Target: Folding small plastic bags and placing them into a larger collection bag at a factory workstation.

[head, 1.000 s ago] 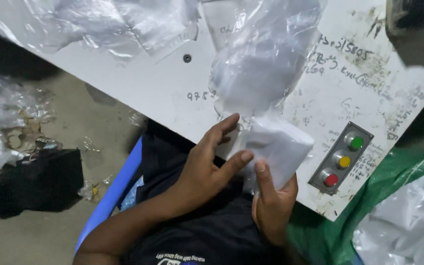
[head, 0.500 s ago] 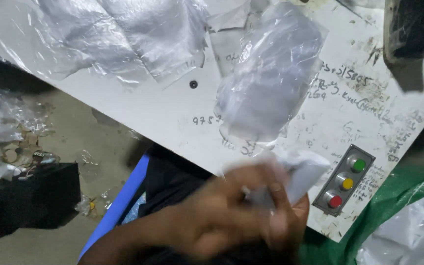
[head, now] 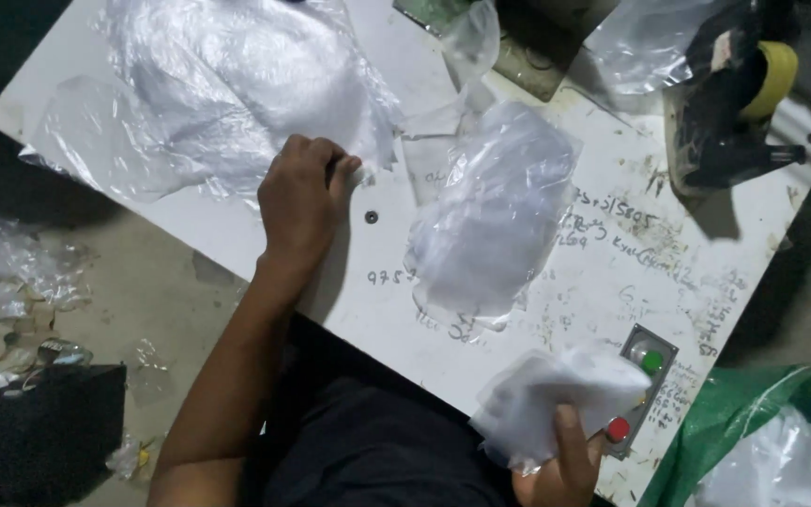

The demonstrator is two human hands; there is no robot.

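I see a folded white cloth piece (head: 556, 399), crumpled and soft, held low at the near edge of the white table (head: 237, 239); it covers part of a button panel. A heap of clear plastic bags (head: 227, 94) lies flat and wrinkled at the table's far left. A filled clear bag (head: 495, 221), translucent and puffed, lies mid-table, well apart from the cloth.
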